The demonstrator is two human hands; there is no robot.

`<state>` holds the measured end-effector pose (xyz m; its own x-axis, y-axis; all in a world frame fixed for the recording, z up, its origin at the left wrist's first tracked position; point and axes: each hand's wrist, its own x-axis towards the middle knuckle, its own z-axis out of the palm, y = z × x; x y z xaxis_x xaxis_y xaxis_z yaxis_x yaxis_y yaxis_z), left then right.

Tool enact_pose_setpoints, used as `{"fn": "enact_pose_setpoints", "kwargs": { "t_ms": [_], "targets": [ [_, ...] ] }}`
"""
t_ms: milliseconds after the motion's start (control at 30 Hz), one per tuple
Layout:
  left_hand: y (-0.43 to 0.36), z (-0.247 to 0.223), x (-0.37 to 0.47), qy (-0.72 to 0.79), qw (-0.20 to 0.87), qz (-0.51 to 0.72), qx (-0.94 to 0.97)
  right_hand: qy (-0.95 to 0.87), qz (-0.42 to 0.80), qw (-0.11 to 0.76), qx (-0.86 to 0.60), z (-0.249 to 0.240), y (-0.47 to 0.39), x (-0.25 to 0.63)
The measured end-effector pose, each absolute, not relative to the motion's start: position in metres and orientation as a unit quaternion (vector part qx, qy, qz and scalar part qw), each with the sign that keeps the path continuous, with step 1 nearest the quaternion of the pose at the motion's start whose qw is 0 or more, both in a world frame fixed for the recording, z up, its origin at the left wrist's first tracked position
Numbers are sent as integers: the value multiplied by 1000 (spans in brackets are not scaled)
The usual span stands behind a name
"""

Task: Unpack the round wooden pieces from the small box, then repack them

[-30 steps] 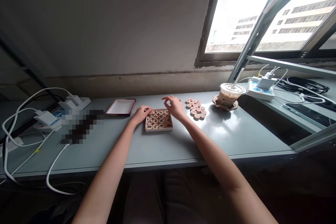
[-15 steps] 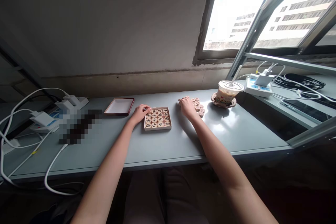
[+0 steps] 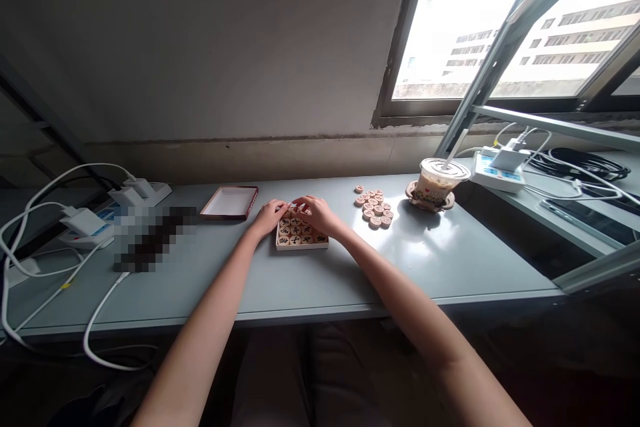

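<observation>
A shallow open box [image 3: 303, 246] of round wooden Chinese chess pieces [image 3: 295, 230] lies on the desk, the pieces in rows with dark characters up. My left hand [image 3: 271, 217] grips the box's far left corner, fingers closed at its edge. Over the box's far side is my right hand [image 3: 319, 215], fingers pinched around a small pale chess piece [image 3: 293, 204], mostly hidden by the fingertips. That hand also covers part of the far rows. To the right lie several loose chess pieces [image 3: 374, 203] in a cluster, with one piece [image 3: 359, 189] apart behind them.
The box lid [image 3: 230, 202] lies upturned on the grey desk [image 3: 310, 280], left of the box. An iced drink cup [image 3: 434, 183] in a cardboard holder stands at right. Power strips with white cables are on both sides [image 3: 93, 227], [image 3: 497, 170]. A blurred-out patch [image 3: 155, 240] covers something at left.
My right hand has moved left from the loose pieces to the far side of the box, uncovering the cluster. My left hand stays at the box corner. The view shifts slightly.
</observation>
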<state>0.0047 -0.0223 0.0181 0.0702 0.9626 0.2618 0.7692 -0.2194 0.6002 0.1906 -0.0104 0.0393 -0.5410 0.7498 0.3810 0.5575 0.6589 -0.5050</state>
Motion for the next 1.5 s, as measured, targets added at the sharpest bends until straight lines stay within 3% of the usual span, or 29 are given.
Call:
{"fn": "enact_pose_setpoints", "kwargs": {
  "t_ms": [200, 367, 533, 767, 967, 1300, 1433, 1500],
  "targets": [
    [-27, 19, 12, 618, 165, 301, 708, -787, -5, 290, -544, 44, 15, 235],
    [-31, 25, 17, 636, 183, 293, 690, -741, -22, 176, -647, 23, 47, 273],
    [-32, 27, 17, 631, 188, 289, 695, -784, -9, 150, -602, 25, 46, 277],
    [-28, 23, 15, 622, 186, 301, 699, -848, 124, 282, -432, 47, 13, 243],
    [-27, 22, 14, 622, 181, 294, 702, -880, 149, 290, -344, 45, -7, 212],
    [-28, 22, 14, 622, 188, 296, 700, -885, 130, 267, -358, 45, -6, 218],
    [-25, 21, 13, 623, 207, 307, 689, -850, -18, 224, -477, 56, 1, 244],
    [-24, 20, 10, 624, 219, 321, 678, -801, -65, 155, -574, 57, 5, 260]
  ]
}}
